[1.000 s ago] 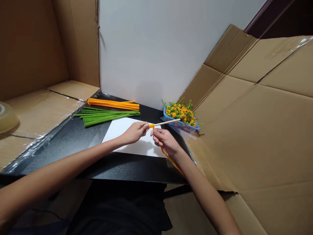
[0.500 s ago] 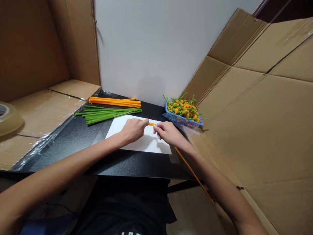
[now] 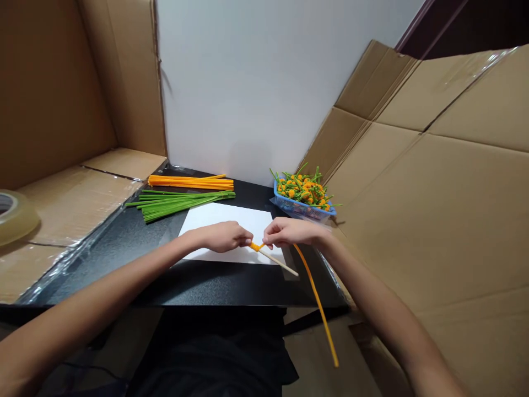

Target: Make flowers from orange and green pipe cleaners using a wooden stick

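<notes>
Wrapping this orange pipe cleaner (image 3: 317, 292) neatly around the wooden stick (image 3: 281, 263) asks, I'd say, for a steady left pinch and light, even tension from the right. Each turn ought to lie snug against its neighbour without riding over it, and the free tail should clear the edge of the black table (image 3: 206, 286) so it doesn't snag.

From where I stand, the left hand (image 3: 229, 237) has thumb and fingers closed at the wrapped end of the stick; what lies beneath them I can't see. Just across from it, the right hand (image 3: 291, 230) pinches the pipe cleaner, a short strand bridging to the coil (image 3: 255, 247).

That coil is bright and compact beside the left fingertips, its turns too small to count. Past the right-hand grip the slim tail hangs in a gentle curve below the table's edge. Below that same grip, the pale, bare stick slants toward the person, over the white paper (image 3: 231, 212).
</notes>
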Available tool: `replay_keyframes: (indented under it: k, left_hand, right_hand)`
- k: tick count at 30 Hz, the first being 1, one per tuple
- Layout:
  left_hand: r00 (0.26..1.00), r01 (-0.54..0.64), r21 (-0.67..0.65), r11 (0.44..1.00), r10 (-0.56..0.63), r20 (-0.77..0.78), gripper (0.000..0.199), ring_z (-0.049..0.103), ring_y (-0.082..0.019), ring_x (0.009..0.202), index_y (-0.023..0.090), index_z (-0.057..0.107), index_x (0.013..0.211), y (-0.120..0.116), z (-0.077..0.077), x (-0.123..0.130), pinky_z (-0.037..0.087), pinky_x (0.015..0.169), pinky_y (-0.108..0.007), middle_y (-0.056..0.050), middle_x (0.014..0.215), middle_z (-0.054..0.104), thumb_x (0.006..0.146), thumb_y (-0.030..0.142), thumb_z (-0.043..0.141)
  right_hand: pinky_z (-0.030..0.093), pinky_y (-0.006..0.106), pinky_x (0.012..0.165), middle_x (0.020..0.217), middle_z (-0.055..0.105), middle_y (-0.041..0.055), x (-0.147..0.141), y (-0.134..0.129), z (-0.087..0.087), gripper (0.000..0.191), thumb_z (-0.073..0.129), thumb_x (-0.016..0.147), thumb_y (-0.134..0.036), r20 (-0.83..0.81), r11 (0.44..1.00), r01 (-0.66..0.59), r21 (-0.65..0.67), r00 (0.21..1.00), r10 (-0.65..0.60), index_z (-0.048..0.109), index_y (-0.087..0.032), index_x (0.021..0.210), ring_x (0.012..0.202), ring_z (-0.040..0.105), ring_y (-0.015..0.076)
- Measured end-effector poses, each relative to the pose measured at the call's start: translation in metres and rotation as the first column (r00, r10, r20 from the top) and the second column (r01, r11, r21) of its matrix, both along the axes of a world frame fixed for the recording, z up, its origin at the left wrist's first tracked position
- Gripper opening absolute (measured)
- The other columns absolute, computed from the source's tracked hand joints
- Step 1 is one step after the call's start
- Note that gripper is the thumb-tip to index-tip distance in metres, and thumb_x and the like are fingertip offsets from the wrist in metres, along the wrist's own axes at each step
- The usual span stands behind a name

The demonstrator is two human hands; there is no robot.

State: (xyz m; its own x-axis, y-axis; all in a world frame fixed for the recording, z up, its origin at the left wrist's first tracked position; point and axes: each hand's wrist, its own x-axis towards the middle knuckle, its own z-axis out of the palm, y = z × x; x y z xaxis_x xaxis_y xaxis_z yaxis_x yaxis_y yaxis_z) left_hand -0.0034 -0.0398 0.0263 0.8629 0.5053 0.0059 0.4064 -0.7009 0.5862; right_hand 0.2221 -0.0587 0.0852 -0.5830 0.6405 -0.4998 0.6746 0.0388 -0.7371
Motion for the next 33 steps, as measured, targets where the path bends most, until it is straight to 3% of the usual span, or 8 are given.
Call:
replay_keyframes:
  k: [4, 7, 11, 16, 21, 25, 29, 33]
  left_hand:
    - [0.902, -0.409, 0.373, 0.833, 0.431, 0.029, 0.021, 0.051, -0.020, 0.062, 0.020, 0.062, 0.090, -0.004, -0.005, 0.008, 0.028, 0.061, -0.030, -0.005, 0.069, 0.059, 0.086, 0.013, 0.042]
    - [0.819, -0.565, 0.220, 0.795, 0.509, 0.263, 0.022, 0.047, -0.018, 0.060, 0.020, 0.056, 0.085, -0.001, -0.006, 0.011, 0.028, 0.059, -0.029, -0.003, 0.066, 0.054, 0.095, 0.025, 0.037]
    - [0.889, -0.154, -0.271, 0.950, 0.253, 0.381, 0.038, 0.038, -0.012, 0.056, 0.020, 0.042, 0.073, 0.005, -0.003, 0.006, 0.031, 0.058, -0.026, 0.002, 0.062, 0.042, 0.099, 0.046, 0.033]
    - [0.978, 0.142, -0.244, 0.959, -0.097, 0.186, 0.037, 0.039, -0.012, 0.057, 0.018, 0.044, 0.070, 0.004, 0.001, -0.002, 0.032, 0.060, -0.026, 0.002, 0.063, 0.046, 0.098, 0.042, 0.039]
    - [0.952, -0.290, 0.310, 0.905, 0.306, 0.000, 0.017, 0.050, -0.018, 0.060, 0.019, 0.062, 0.086, 0.000, -0.002, 0.002, 0.027, 0.060, -0.029, -0.004, 0.066, 0.058, 0.086, 0.013, 0.046]
    - [0.842, -0.538, 0.281, 0.794, 0.500, 0.201, 0.021, 0.052, -0.019, 0.061, 0.020, 0.060, 0.090, 0.002, -0.004, 0.005, 0.028, 0.060, -0.028, -0.005, 0.072, 0.062, 0.093, 0.021, 0.039]
    - [0.885, -0.291, -0.120, 0.949, 0.314, 0.344, 0.039, 0.043, -0.013, 0.058, 0.019, 0.047, 0.074, 0.005, -0.001, 0.003, 0.032, 0.059, -0.026, 0.001, 0.065, 0.049, 0.100, 0.044, 0.035]
    - [0.960, 0.081, -0.336, 0.938, 0.017, 0.280, 0.043, 0.037, -0.011, 0.056, 0.018, 0.045, 0.072, 0.003, 0.003, -0.001, 0.033, 0.057, -0.024, 0.002, 0.064, 0.044, 0.098, 0.052, 0.038]
  right_hand:
    - [0.022, 0.021, 0.046, 0.048, 0.050, -0.0033, -0.021, -0.022, -0.010, 0.030, 0.063, 0.084, -0.034, -0.106, 0.898, 0.269, 0.349, 0.963, -0.248, 0.058, -0.015, 0.062, 0.044, 0.039, 0.0060]
    - [0.017, 0.021, 0.043, 0.045, 0.046, -0.0074, -0.023, -0.031, -0.045, 0.033, 0.057, 0.088, -0.048, -0.477, 0.856, 0.510, 0.086, 0.775, -0.414, 0.053, -0.018, 0.076, 0.037, 0.025, 0.0048]
    - [0.015, 0.019, 0.043, 0.046, 0.033, -0.0123, -0.001, -0.019, -0.079, 0.038, 0.069, 0.079, -0.051, -0.614, 0.881, 0.373, -0.290, 0.633, -0.471, 0.050, -0.019, 0.076, 0.038, 0.016, 0.0029]
    - [0.010, 0.021, 0.043, 0.046, 0.036, -0.0089, 0.021, 0.003, -0.046, 0.036, 0.075, 0.073, -0.044, -0.411, 0.956, 0.233, -0.178, 0.866, -0.287, 0.057, -0.014, 0.064, 0.041, 0.019, 0.0028]
    - [0.017, 0.021, 0.044, 0.043, 0.044, -0.0059, 0.002, -0.007, -0.011, 0.032, 0.070, 0.078, -0.040, -0.156, 0.944, 0.272, 0.188, 0.957, -0.245, 0.062, -0.013, 0.062, 0.041, 0.031, 0.0045]
    - [0.020, 0.020, 0.040, 0.051, 0.057, -0.0027, -0.015, -0.023, -0.040, 0.037, 0.065, 0.081, -0.051, -0.469, 0.850, 0.526, 0.031, 0.758, -0.453, 0.065, -0.014, 0.084, 0.038, 0.042, 0.0062]
    - [0.014, 0.019, 0.039, 0.052, 0.054, -0.0045, -0.003, -0.022, -0.076, 0.041, 0.074, 0.073, -0.054, -0.593, 0.855, 0.446, -0.264, 0.625, -0.509, 0.061, -0.016, 0.082, 0.037, 0.034, 0.0036]
    - [0.017, 0.021, 0.041, 0.046, 0.046, -0.0064, 0.020, -0.005, -0.059, 0.040, 0.075, 0.073, -0.051, -0.470, 0.947, 0.271, -0.175, 0.822, -0.322, 0.063, -0.013, 0.071, 0.038, 0.027, 0.0031]
